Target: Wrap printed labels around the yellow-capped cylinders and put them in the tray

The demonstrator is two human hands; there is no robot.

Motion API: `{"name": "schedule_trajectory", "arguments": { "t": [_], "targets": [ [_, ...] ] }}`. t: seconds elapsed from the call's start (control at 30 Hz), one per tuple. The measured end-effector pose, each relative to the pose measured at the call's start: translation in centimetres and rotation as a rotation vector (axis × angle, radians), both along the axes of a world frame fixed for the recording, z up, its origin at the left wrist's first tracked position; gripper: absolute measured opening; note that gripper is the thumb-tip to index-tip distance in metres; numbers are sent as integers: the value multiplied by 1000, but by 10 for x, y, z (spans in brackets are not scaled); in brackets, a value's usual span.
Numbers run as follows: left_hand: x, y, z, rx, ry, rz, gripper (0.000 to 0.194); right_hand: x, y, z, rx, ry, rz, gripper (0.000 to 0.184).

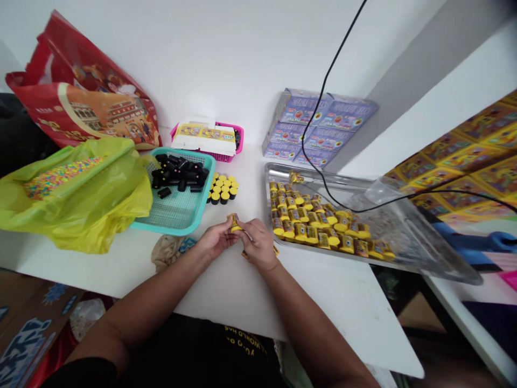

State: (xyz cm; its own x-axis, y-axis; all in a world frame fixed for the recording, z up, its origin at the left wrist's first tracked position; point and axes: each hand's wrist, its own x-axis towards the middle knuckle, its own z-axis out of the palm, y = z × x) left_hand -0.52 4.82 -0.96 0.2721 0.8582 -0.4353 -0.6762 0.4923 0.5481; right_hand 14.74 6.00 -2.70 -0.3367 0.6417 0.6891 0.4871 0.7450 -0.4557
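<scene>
Between my two hands is a small yellow container with a printed label [233, 221], held above the white table. The fingers of my left hand [218, 238] pinch it from the left. From the right, my right hand [257, 242] grips the same container. Part of another yellow labelled piece shows on the table beneath my right hand, mostly hidden. Just beyond my hands stands a cluster of black containers with yellow caps [223, 188]. To the right, a metal tray [278, 171] holds several rows of yellow labelled containers [312, 216].
A teal basket [172, 212] holds black cylinders [181, 171]. Left of it lies a yellow-green bag [121, 188] with coloured beads [64, 175]. A pink basket [240, 139] and purple boxes [319, 126] stand along the wall. A black cable [323, 89] hangs across the tray.
</scene>
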Motion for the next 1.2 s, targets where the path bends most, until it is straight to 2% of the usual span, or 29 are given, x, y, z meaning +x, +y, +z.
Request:
{"name": "schedule_trajectory", "arguments": {
  "t": [0.23,0.43,0.63,0.9,1.1,1.2],
  "targets": [
    [-1,3,-1,6,70,-25,27,3,0,4,81,-168,-20,23],
    [-3,3,-1,27,-20,-54,18,-1,-2,3,2,2,-75,27],
    [-4,4,1,-5,-17,-27,22,-2,-1,0,47,-39,-57,29],
    [2,-1,-1,10,27,19,18,-2,2,2,105,39,47,25],
    [-2,2,1,24,-30,-36,16,1,1,5,43,25,-13,20],
    [-3,4,-1,7,-15,-16,20,-1,-1,5,42,25,2,21]
  ]
}}
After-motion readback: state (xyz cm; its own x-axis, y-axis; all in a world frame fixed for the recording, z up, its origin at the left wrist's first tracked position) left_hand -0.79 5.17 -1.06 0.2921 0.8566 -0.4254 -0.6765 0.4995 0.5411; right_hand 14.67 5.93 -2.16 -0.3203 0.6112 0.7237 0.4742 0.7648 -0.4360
